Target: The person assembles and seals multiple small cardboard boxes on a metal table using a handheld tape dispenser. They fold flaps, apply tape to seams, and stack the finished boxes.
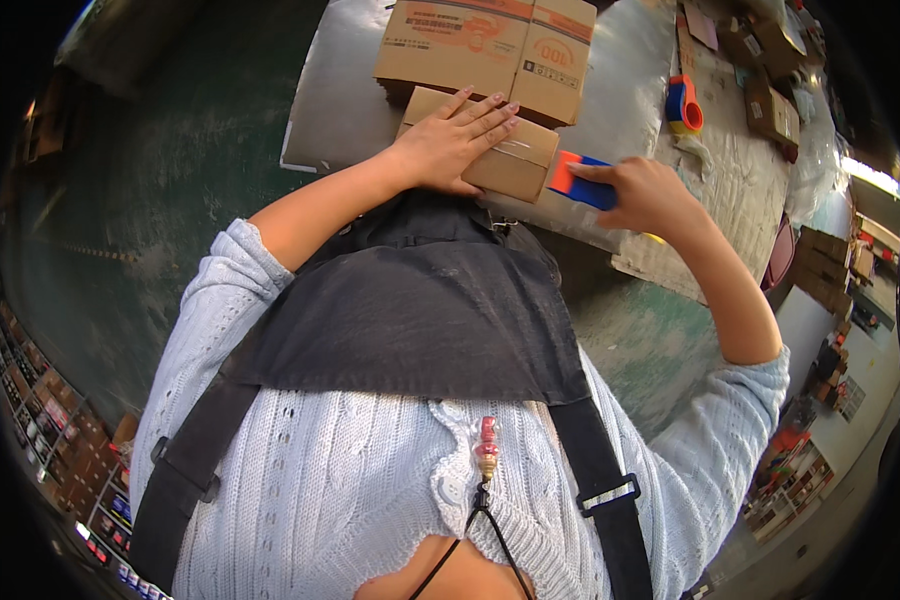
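A small brown cardboard box (pixel 521 161) lies on the metal-topped table (pixel 337 112) in front of me. My left hand (pixel 454 142) rests flat on its top with the fingers spread. A strip of shiny clear tape shows on the top near the fingertips. My right hand (pixel 641 195) grips a blue and orange tape dispenser (pixel 589 182) at the right end of the box. The dispenser's orange part is beside the box's end; whether it touches is unclear. Behind the box, against its far side, is a stack of flattened printed cartons (pixel 457 45).
Another tape dispenser (pixel 682 105), orange and blue with a yellow base, sits to the right on a worn cardboard-covered surface (pixel 742 172). Beyond it are small cardboard boxes (pixel 772 112) and clear plastic wrap (pixel 817 176). The table's near edge runs close to my apron.
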Motion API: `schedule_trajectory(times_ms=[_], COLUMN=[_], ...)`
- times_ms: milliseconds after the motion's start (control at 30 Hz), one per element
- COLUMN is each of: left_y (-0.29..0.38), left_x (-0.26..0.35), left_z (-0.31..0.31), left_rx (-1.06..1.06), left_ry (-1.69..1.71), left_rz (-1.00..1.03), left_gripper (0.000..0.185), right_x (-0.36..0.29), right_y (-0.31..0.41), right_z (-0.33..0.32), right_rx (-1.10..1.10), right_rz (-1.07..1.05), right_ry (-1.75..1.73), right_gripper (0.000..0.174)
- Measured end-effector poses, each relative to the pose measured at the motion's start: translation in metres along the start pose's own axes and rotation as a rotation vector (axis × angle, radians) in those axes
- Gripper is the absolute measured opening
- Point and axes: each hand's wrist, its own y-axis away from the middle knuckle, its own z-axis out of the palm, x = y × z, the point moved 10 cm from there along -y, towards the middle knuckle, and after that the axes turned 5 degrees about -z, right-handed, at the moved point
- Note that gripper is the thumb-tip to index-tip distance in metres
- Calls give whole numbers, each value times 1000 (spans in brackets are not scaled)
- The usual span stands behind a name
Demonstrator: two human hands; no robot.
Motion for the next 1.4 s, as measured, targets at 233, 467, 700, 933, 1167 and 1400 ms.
schedule_trajectory(times_ms=[233, 467, 700, 933, 1167, 1400], left_y=[-2, -1, 56, 84, 60, 60], left_x=[7, 9, -59, -98, -82, -73], left_z=[-6, -12, -62, 48, 73, 40], left_rx=[47, 118, 636, 60, -262, -675], left_ry=[-18, -22, 360, 1750, 1705, 1585], left_rz=[26, 71, -275, -957, -1073, -1048], left_gripper=[90, 80, 60, 61, 105, 61], right_x=[46, 45, 97, 77, 61, 40], right_y=[-20, -113, 7, -35, -65, -8], right_z=[76, 146, 112, 181, 251, 232], right_rx=[-198, -345, 363, 1706, 1861, 1779], right_rz=[132, 225, 324, 142, 244, 206], right_ry=[88, -95, -1335, -2659, -2523, -2597], right_gripper=[71, 38, 47, 60, 66, 63])
